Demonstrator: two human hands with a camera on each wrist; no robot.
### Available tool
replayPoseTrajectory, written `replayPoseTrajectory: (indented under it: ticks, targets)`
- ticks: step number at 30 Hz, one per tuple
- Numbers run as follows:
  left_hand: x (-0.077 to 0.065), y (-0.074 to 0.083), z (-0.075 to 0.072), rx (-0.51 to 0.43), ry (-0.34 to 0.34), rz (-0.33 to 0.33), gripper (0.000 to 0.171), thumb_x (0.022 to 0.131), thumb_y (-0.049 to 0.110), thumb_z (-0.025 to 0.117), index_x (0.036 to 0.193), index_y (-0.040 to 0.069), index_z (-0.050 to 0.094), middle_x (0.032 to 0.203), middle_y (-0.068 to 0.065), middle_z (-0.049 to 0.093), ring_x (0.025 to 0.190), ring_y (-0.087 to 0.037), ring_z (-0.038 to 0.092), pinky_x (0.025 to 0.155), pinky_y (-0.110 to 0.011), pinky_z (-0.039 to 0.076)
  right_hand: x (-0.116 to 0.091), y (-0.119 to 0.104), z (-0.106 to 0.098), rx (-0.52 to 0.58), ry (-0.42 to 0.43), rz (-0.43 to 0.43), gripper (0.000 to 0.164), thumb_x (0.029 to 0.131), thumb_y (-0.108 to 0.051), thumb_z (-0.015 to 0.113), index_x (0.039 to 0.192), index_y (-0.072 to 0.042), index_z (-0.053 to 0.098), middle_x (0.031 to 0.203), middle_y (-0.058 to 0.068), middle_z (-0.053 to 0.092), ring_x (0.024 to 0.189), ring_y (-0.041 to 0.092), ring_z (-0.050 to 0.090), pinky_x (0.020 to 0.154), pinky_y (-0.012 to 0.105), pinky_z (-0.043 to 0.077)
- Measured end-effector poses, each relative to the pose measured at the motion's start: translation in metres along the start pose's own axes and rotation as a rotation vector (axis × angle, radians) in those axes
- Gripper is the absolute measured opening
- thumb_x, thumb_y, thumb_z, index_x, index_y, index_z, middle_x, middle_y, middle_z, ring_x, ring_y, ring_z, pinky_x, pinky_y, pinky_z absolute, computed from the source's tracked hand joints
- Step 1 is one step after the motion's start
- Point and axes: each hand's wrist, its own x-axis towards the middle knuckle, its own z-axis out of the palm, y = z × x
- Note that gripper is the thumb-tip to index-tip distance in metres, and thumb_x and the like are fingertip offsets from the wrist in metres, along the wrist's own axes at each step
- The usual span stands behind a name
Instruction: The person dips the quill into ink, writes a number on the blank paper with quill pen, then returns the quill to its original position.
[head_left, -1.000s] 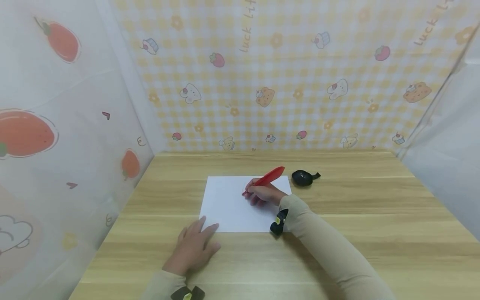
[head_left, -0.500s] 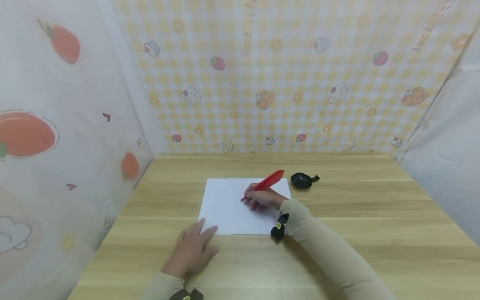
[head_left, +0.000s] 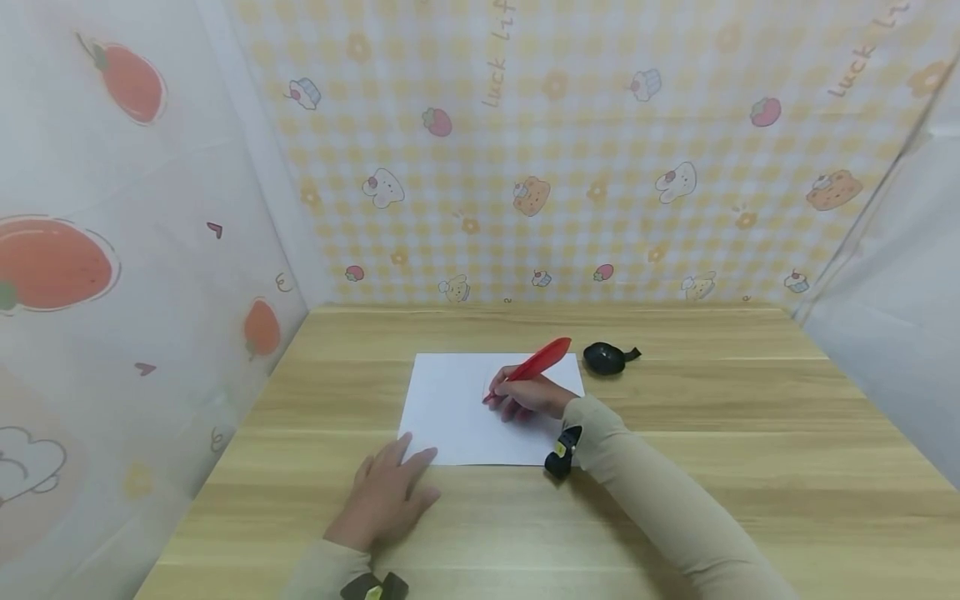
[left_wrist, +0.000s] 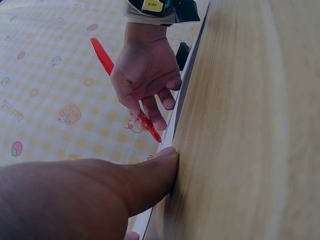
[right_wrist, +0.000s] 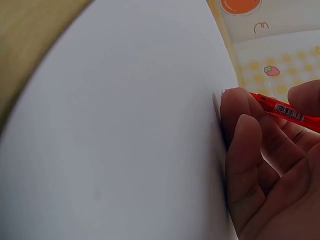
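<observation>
My right hand (head_left: 528,395) pinches a red pen (head_left: 542,361) with a broad feather-shaped end that slants up to the right. Its tip is at the white sheet of paper (head_left: 442,408), beside a short faint line. In the right wrist view the pen (right_wrist: 285,111) carries a barcode label, and the curled fingers (right_wrist: 245,155) lie close over the paper. My left hand (head_left: 384,500) rests with spread fingers at the sheet's lower left corner, fingertips on its edge. In the left wrist view its thumb (left_wrist: 145,182) lies along the paper's edge.
A black, rounded object with a short tail (head_left: 604,358) lies just right of the paper's far corner. Wood-grain table (head_left: 712,492) surrounds the sheet. A checked, printed cloth (head_left: 562,150) hangs behind, with a pale sheet (head_left: 150,250) along the left side.
My right hand and the pen tip have moved slightly down the paper towards me, and the faint line shows beside the tip. The left hand stays at the corner.
</observation>
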Motion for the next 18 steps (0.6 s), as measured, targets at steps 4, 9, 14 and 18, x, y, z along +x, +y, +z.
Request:
replayPoseTrajectory:
  ticks: [4,9,14,18]
  targets:
    - [0.0001,-0.0005,-0.0004,0.001,0.005,0.006,0.050,0.093,0.039,0.062,0.138,0.018,0.055,0.152,-0.021,0.033,0.139,-0.043,0.027,0.108,-0.069,0.014,-0.0003,-0.0007,-0.0001,0.000,-0.007,0.004,0.015,0.097,-0.015,0.054,0.099,-0.004,0.064,0.094,0.009,0.072,0.067,0.020,0.066,0.056,0.027,0.052]
    - [0.0005,-0.0006,-0.0002,0.004,0.008,0.006,0.050,0.093,0.039,0.062,0.138,0.017,0.055,0.152,-0.021,0.033,0.139,-0.043,0.027,0.108,-0.069,0.014,-0.0012,-0.0014,-0.0001,0.005,-0.015,0.001,0.015,0.097,-0.015,0.054,0.100,-0.003,0.063,0.093,0.010,0.072,0.067,0.020,0.066,0.056,0.027,0.053]
    - [0.0003,0.0004,0.0000,-0.007,0.007,0.004,0.049,0.093,0.037,0.062,0.137,0.016,0.056,0.151,-0.022,0.034,0.138,-0.043,0.027,0.108,-0.069,0.015,-0.0006,-0.0003,-0.0007,0.003,-0.018,0.001,0.016,0.097,-0.015,0.054,0.100,-0.003,0.064,0.092,0.010,0.072,0.066,0.020,0.066,0.057,0.028,0.054]
    - [0.0010,-0.0002,0.0010,-0.002,0.008,0.001,0.049,0.093,0.037,0.062,0.138,0.017,0.056,0.151,-0.022,0.034,0.139,-0.043,0.027,0.109,-0.068,0.014,0.0008,0.0012,-0.0019,0.003,-0.020,-0.007,0.016,0.097,-0.014,0.053,0.101,-0.003,0.063,0.092,0.011,0.072,0.066,0.020,0.066,0.058,0.029,0.055]
